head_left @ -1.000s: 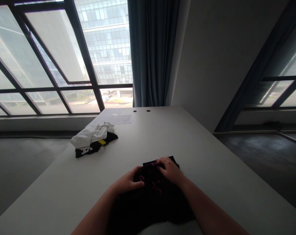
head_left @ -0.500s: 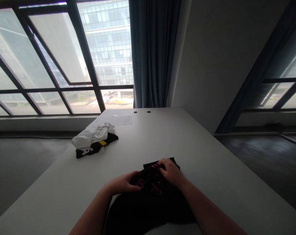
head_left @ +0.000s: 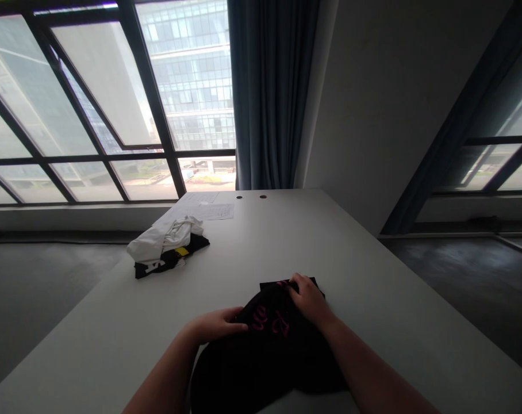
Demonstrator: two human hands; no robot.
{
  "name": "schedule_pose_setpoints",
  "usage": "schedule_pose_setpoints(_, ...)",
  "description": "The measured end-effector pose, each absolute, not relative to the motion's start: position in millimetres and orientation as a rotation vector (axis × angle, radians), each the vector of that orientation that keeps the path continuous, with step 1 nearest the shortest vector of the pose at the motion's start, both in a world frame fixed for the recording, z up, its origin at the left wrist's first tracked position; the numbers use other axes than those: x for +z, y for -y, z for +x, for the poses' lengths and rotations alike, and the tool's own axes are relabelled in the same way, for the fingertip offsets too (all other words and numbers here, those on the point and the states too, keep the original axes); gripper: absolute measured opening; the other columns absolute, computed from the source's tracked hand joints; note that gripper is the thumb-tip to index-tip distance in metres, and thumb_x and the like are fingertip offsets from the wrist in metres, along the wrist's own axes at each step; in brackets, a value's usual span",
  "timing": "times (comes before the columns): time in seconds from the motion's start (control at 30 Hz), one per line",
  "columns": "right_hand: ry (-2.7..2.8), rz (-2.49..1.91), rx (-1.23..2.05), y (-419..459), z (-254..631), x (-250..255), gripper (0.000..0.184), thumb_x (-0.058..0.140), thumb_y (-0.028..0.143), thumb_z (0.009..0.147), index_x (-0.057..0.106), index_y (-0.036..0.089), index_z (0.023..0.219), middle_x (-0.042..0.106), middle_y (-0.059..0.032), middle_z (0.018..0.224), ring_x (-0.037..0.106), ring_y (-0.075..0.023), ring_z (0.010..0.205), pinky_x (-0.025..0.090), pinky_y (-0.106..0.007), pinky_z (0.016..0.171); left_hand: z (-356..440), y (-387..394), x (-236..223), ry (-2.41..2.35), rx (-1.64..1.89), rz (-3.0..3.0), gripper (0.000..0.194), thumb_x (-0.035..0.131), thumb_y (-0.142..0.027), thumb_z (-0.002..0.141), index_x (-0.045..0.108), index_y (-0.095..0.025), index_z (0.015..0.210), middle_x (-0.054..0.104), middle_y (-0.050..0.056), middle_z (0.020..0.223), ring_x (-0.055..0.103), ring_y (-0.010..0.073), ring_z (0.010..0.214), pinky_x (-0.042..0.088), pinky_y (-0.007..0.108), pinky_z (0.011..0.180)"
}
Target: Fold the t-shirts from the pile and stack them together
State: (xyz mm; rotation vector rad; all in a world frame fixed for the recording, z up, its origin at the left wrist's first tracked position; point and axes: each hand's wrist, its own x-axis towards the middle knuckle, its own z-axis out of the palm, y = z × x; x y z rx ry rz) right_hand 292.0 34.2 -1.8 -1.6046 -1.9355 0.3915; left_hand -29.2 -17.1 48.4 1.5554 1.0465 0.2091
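A black garment with pink lettering (head_left: 265,356) lies bunched at the near side of the white table (head_left: 356,276); its exact kind cannot be made out. My left hand (head_left: 215,326) grips its left edge between thumb and fingers. At the upper right edge, my right hand (head_left: 309,299) pinches the cloth near a flat black part that sticks out beyond it. The cloth hides the fingertips in part.
A crumpled white and black pile of clothes (head_left: 168,244) sits on the table's left side. Behind it lie printed papers (head_left: 215,211). Two round cable holes (head_left: 263,196) are near the far edge, with a blue curtain (head_left: 273,98) beyond.
My right hand has moved slightly right and up, drawing the black garment with it. The cloth is smoother now, and more of the pink lettering shows. My left hand has hardly moved.
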Motion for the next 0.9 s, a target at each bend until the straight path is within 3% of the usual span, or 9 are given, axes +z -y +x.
schedule_pose_setpoints(0.13, 1.855, -1.647, 0.363, -36.6, 297.5, -1.4, 0.016, 0.054, 0.04, 0.093, 0.059, 0.025, 0.089, 0.067, -0.0062, 0.091, 0.064, -0.0254, 0.093, 0.048, -0.036, 0.084, -29.8, 18.5, 42.4, -1.262, 0.108, 1.606, 0.056, 0.068, -0.071, 0.082, 0.08, -0.025, 0.112, 0.08, 0.005, 0.113, 0.071, 0.0322, 0.111, 0.052, 0.038, 0.095)
schedule_pose_setpoints(0.33, 1.748, -1.652, 0.348, -41.3, 307.7, -4.1, 0.022, 0.052, 0.046, 0.093, 0.06, 0.025, 0.09, 0.068, -0.007, 0.091, 0.064, -0.0263, 0.09, 0.048, -0.037, 0.083, -22.6, 15.8, 42.6, -1.006, 0.286, 1.594, 0.054, 0.068, -0.062, 0.087, 0.074, -0.024, 0.124, 0.077, 0.003, 0.123, 0.068, 0.0288, 0.116, 0.05, 0.037, 0.1)
schedule_pose_setpoints(0.57, 1.637, -1.621, 0.284, -46.2, 316.9, -4.1, 0.025, 0.052, 0.049, 0.091, 0.061, 0.025, 0.091, 0.069, -0.0083, 0.091, 0.064, -0.0286, 0.094, 0.049, -0.041, 0.086, -21.7, 2.9, 34.0, -1.322, 0.642, 1.592, 0.053, 0.061, -0.066, 0.088, 0.072, -0.02, 0.113, 0.076, 0.003, 0.105, 0.066, 0.0272, 0.105, 0.052, 0.035, 0.092)
schedule_pose_setpoints(0.7, 1.629, -1.59, 0.272, -45.3, 317.4, -2.7, 0.026, 0.052, 0.049, 0.092, 0.062, 0.025, 0.092, 0.069, -0.0092, 0.093, 0.063, -0.0292, 0.096, 0.049, -0.042, 0.088, -23.1, 1.9, 29.1, -1.198, 0.746, 1.465, 0.056, 0.064, -0.068, 0.086, 0.072, -0.018, 0.11, 0.075, 0.004, 0.1, 0.067, 0.0257, 0.1, 0.053, 0.034, 0.09)
schedule_pose_setpoints(0.9, 1.68, -1.521, 0.271, -47.0, 317.7, -2.1, 0.024, 0.052, 0.044, 0.093, 0.065, 0.024, 0.098, 0.071, -0.0097, 0.101, 0.062, -0.0296, 0.102, 0.048, -0.045, 0.095, -23.2, 1.7, 23.2, -1.13, 0.817, 1.199, 0.062, 0.074, -0.065, 0.079, 0.071, -0.021, 0.122, 0.076, 0.006, 0.116, 0.067, 0.0293, 0.114, 0.051, 0.037, 0.1)
